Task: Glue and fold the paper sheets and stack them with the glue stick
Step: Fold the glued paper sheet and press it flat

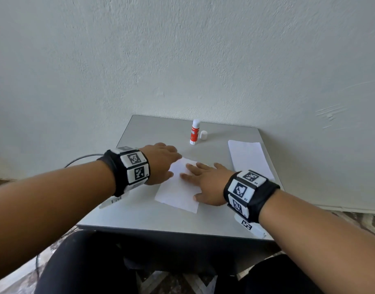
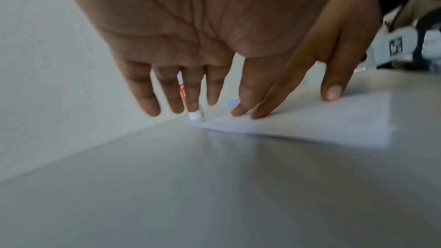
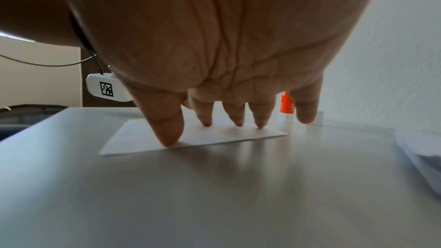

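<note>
We think we are partway: on the table (image 1: pixel 140 217) one folded paper (image 1: pixel 178 195) lies flat under our right hand (image 1: pixel 207 183), fingers spread and pressing, while our left hand (image 1: pixel 161 162) hovers open at its far corner. We count one paper pile (image 1: pixel 249 160) on the right, one standing glue stick (image 1: pixel 194 132) and one cap (image 1: pixel 203 135) off beside it, so capping and stacking are left.

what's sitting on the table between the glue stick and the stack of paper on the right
Only the glue stick's white cap, beside the glue stick; bare table runs on to the paper stack, head view.
</note>
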